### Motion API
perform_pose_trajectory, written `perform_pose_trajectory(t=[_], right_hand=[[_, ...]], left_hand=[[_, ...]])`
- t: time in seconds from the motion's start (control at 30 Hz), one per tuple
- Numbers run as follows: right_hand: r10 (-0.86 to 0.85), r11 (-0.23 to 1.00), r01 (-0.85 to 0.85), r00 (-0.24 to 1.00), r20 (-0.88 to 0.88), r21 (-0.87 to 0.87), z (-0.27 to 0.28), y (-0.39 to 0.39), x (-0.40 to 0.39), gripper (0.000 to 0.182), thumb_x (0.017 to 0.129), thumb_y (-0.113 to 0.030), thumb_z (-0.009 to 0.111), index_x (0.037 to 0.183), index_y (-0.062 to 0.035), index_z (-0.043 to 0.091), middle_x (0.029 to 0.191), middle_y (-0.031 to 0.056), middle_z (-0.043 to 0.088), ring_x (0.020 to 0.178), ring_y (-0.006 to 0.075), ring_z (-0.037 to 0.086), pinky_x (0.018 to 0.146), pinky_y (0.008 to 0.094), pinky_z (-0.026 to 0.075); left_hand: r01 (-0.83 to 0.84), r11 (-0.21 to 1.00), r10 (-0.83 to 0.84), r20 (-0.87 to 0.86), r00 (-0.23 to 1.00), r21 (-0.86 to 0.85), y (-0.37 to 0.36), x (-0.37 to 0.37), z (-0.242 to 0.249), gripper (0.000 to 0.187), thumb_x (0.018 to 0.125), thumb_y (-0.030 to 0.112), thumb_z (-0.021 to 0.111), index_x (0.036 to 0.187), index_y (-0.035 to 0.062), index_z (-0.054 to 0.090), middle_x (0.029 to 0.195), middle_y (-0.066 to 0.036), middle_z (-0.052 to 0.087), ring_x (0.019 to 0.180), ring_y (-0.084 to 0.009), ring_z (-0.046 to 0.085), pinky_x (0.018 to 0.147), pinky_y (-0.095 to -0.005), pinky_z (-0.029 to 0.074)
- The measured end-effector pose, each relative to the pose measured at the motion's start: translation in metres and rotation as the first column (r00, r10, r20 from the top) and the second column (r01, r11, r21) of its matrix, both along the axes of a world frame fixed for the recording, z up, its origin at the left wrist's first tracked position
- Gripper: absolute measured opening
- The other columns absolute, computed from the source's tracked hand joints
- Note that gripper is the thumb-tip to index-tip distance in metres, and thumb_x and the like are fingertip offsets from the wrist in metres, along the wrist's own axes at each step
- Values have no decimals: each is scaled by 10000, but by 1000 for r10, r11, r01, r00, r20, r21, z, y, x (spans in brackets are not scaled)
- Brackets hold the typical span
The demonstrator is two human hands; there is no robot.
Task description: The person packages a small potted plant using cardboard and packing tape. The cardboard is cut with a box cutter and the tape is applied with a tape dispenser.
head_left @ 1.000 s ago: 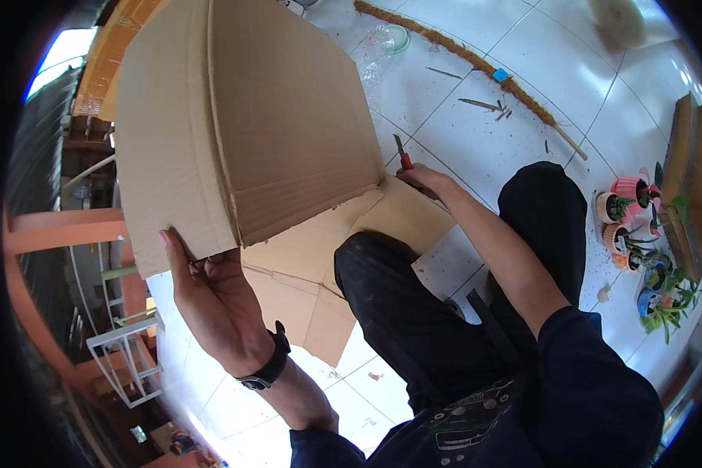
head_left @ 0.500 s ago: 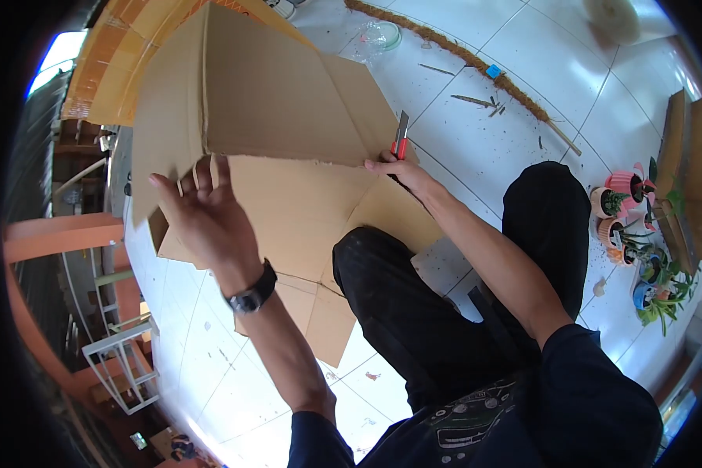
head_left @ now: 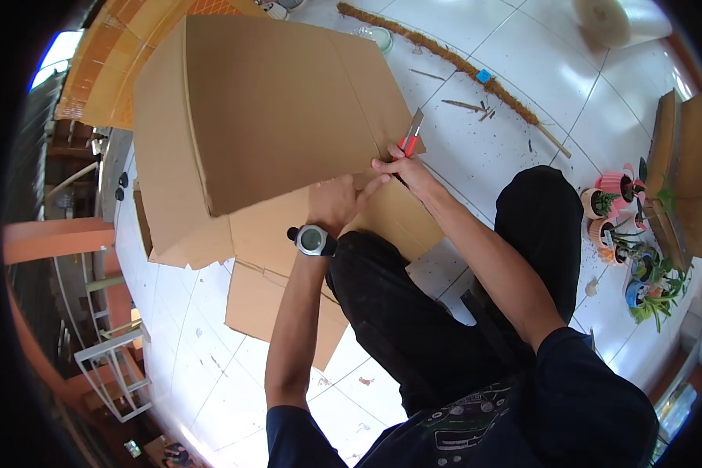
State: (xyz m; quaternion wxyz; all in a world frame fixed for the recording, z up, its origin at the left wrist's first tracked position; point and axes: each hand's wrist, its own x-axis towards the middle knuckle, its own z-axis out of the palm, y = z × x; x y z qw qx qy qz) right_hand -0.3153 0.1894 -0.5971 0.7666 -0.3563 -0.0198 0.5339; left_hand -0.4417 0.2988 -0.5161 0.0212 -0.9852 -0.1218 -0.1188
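A large brown cardboard box [head_left: 281,101], unfolded in part, stands tilted over the floor in front of me, its panels raised and its flaps spread. My right hand [head_left: 404,169] is closed around a red utility knife [head_left: 410,140], the blade pointing up and away; its fingers also touch the corner of the cardboard. Just beneath the raised panel's lower edge is my left hand [head_left: 337,201], a finger stretched toward the right hand. The cardboard hides part of its other fingers. A lower flap [head_left: 277,300] lies near my bent knee.
A brown fibre-wrapped pole [head_left: 444,54] and wood scraps [head_left: 464,104] lie on white tiles. Potted plants [head_left: 620,226] and folded cardboard [head_left: 682,179] are at right. A roll of clear wrap [head_left: 620,22] is at the far right; a white metal frame [head_left: 115,374] stands left.
My left hand has left the box's left edge and moved right, close to my right hand. The raised panel has swung down toward me. The knife remains in my right hand.
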Motion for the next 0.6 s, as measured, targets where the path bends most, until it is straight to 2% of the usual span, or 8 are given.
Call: perform_pose_trajectory(t=[0.13, 0.23, 0.3, 0.37, 0.47, 0.53, 0.57, 0.6], right_hand=[[-149, 989, 148, 987, 65, 27, -19, 5, 6, 550, 669, 173, 752, 721, -153, 312, 724, 57, 559, 728, 191, 649, 599, 333, 529], [-233, 972, 232, 969, 82, 24, -16, 8, 5, 547, 612, 234, 689, 723, -146, 312, 728, 39, 523, 693, 187, 629, 645, 336, 554], [-244, 964, 260, 951, 191, -63, -43, 11, 8, 542, 625, 230, 684, 720, -148, 308, 754, 20, 488, 724, 168, 609, 667, 335, 554], [-244, 955, 278, 934, 260, -101, -57, 10, 14, 529, 671, 220, 690, 710, -153, 318, 786, 15, 484, 775, 172, 590, 708, 334, 541], [-444, 883, 458, 886, -131, 100, -21, 1, 25, 505, 736, 200, 691, 701, -157, 335, 824, 31, 518, 821, 179, 579, 728, 324, 513], [-507, 847, 494, 862, 21, 195, 40, -15, 60, 492, 763, 206, 671, 698, -155, 343, 833, 41, 533, 829, 184, 587, 742, 323, 512], [-541, 827, 507, 836, 96, 242, 67, -25, 81, 487, 776, 209, 661, 696, -154, 347, 838, 45, 541, 834, 187, 591, 749, 322, 511], [-417, 900, 391, 901, 117, 193, 80, -31, 97, 485, 775, 226, 650, 703, -143, 345, 836, 50, 555, 876, 190, 598, 778, 338, 535]], left_hand=[[26, 957, -18, 31, 999, -289, 0, 12, -5, 434, 942, 522, 562, 1078, 143, 722, 989, -132, 707, 923, -374, 662, 806, -493, 514], [-107, 953, 128, 54, 990, -283, -11, 19, -16, 390, 918, 494, 616, 1063, 153, 737, 1010, -135, 709, 956, -351, 656, 822, -489, 499], [-153, 983, 168, 152, 974, -105, -21, 25, -26, 384, 920, 496, 607, 1051, 160, 739, 986, -120, 721, 1026, -349, 641, 888, -520, 466], [-180, 965, 138, 212, 967, 191, -20, 28, -49, 306, 883, 437, 659, 947, 157, 766, 949, -112, 729, 1072, -341, 626, 939, -546, 432], [-308, 938, 260, -259, 930, -162, -32, 38, 13, 193, 825, 331, 711, 844, 152, 783, 926, -116, 733, 1070, -316, 637, 944, -511, 462], [-325, 922, 196, -470, 861, -212, -17, 16, -54, 224, 801, 363, 756, 875, 153, 782, 972, -115, 734, 1087, -268, 642, 1012, -645, 369], [-381, 853, 152, -529, 835, -356, -11, -13, -116, 231, 782, 352, 777, 883, 145, 781, 989, -119, 736, 1116, -275, 632, 1021, -678, 339], [-463, 795, 129, -638, 759, -391, -16, -16, -117, 273, 767, 327, 797, 952, 128, 772, 1028, -121, 733, 1169, -302, 606, 1046, -669, 321]])
